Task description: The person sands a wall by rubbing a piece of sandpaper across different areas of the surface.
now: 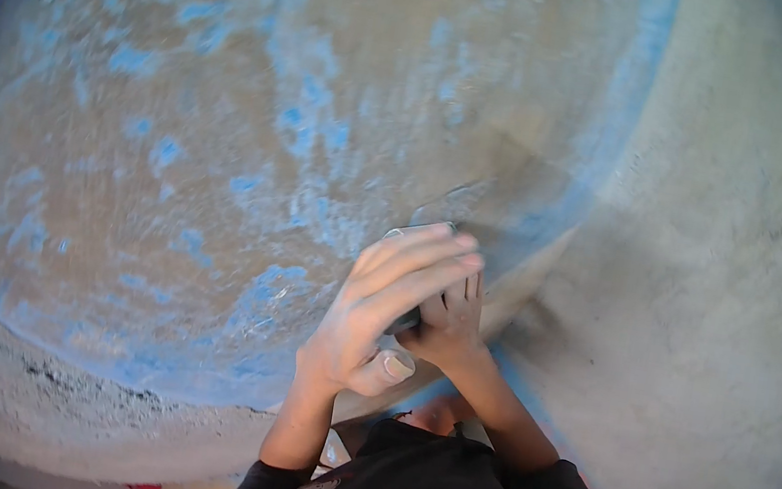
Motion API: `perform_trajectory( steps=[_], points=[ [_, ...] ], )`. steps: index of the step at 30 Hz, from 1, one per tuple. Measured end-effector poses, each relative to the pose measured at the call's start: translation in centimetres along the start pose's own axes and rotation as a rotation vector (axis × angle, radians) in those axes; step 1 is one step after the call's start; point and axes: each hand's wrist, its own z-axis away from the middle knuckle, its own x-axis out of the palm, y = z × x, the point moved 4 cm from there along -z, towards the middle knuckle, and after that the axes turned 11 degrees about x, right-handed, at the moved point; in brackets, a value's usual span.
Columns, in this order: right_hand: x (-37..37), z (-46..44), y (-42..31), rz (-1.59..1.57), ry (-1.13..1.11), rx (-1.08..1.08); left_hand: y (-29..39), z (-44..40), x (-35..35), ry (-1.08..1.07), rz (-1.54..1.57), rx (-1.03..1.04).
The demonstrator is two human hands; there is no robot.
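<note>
My left hand (373, 298) is raised nearest the camera, its fingers stretched out and its thumb apart. Behind it, my right hand (452, 333) has its fingers curled round a dark object (406, 322). Most of that object is hidden by my left hand, so its kind is not clear. A thin pale-rimmed edge, perhaps part of the same object, shows just above my left fingers. Whether my left hand touches the object cannot be seen.
A worn floor with patchy blue paint (310, 126) spreads ahead and left. A blue line (625, 97) borders plain grey concrete (707, 292) on the right. At lower left is a rough pale strip (36, 384) with a red item (144, 488) beyond it.
</note>
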Motion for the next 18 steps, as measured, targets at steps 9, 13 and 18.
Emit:
perform_trajectory(
  steps=[9, 13, 18],
  points=[
    [1.5, 2.9, 0.8, -0.043, 0.109, 0.124, 0.6, 4.6, 0.6, 0.227, -0.515, 0.076],
    [-0.1, -2.3, 3.3, -0.111, 0.196, 0.111, 0.7, 5.8, 1.0, 0.314, -0.56, 0.034],
    [0.8, -4.5, 1.4, -0.151, 0.204, 0.029, 0.9, 6.2, 1.3, 0.379, -0.544, -0.022]
  ],
)
